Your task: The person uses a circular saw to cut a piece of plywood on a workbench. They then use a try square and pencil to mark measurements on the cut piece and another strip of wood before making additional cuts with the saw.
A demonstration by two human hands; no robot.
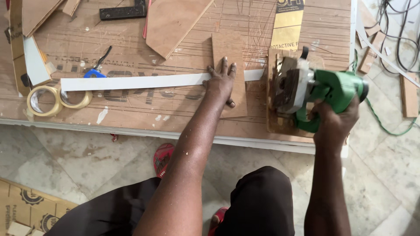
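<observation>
Nearest, the right hand [334, 118] is wrapped tight around the handle of the green power cutter [323, 94], sitting on its wooden base at the right of the workbench [131, 113]. Just left, the left hand [222, 81] lies flat, fingers spread, pinning the long white strip [131, 81] over a small plywood piece [229, 65]. Looks like lining up a cut; next calls for steady pressure. Farther off, tape rolls [43, 100] and a black square [122, 11].
</observation>
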